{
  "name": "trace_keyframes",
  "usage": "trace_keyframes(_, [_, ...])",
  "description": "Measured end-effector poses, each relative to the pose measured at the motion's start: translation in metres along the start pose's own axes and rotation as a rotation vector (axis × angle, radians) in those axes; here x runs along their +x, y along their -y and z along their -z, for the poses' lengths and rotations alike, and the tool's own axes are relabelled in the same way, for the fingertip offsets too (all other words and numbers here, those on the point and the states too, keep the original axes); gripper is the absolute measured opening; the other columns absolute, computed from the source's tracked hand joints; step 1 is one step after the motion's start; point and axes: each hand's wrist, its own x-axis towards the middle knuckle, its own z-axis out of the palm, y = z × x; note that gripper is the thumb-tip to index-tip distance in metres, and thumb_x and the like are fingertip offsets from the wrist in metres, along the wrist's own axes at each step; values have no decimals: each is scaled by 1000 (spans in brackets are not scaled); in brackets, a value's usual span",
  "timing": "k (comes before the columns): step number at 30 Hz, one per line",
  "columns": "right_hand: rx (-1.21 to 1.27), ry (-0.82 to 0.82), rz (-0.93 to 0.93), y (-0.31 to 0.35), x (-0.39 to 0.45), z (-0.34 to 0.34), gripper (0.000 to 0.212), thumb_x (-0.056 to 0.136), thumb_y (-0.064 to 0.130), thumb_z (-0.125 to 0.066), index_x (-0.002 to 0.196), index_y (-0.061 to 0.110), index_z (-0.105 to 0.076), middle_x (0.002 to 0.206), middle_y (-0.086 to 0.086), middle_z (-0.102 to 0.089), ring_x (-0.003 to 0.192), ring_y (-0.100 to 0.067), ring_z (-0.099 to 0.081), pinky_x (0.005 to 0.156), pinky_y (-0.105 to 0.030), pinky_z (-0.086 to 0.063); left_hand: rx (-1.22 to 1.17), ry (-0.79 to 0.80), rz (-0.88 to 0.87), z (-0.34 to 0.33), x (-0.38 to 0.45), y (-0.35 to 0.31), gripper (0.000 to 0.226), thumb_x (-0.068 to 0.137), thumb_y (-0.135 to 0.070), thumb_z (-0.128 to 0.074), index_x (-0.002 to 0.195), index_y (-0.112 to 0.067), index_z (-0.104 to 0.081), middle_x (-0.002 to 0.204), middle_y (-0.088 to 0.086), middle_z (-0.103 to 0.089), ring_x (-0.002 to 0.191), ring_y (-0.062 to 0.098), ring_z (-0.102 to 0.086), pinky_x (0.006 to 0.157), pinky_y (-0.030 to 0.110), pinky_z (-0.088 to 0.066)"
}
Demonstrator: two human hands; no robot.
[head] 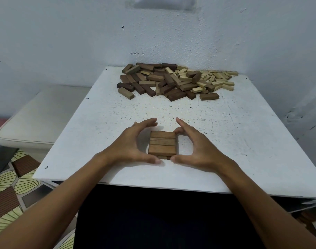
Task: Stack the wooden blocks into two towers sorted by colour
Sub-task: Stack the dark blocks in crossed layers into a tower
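Two hands are cupped round a low brown stack.
Left hand and right hand are half-open, gripping nothing; loose blocks are heaped at twelve o'clock.

Looks like a room in a home: rough white-painted plaster wall, cream cushioned seat, leaf-patterned floor mat, scuffed white painted table.

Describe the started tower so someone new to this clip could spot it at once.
On the white table, look at the near edge, far from the loose pile of blocks by the wall. Between the left hand and right hand sits the started tower: brown blocks squared up in neat layers, not scattered.
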Motion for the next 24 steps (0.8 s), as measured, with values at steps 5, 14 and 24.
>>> trace_keyframes(5, [450,-228,-91,18,7,-10,78,84,60,-44,153,28,-27,150,14,-40,136,1,-36,111,-24,-29,-431,-247,98,-10,1,-12,90,77,-74,-43,150,-23,-35,149,-10,-45,138,1,-39,115,21,-28])
trace_keyframes(14, [855,-441,-209,51,20,-49,76,91,63,-16,153,21,-25,140,31,-38,119,24,-36,104,-4,-25,-919,-444,260,-46,12,-45,69,100,-56,-9,153,-16,-27,156,-3,-36,144,7,-30,112,22,-22])
trace_keyframes(24, [861,-419,-209,59,18,-57,71,90,63,-17,152,29,-21,147,27,-30,120,21,-29,112,-14,-21,-879,-429,283,-53,13,-48,70,99,-58,-10,154,-19,-26,159,-8,-30,144,1,-26,121,27,-14])
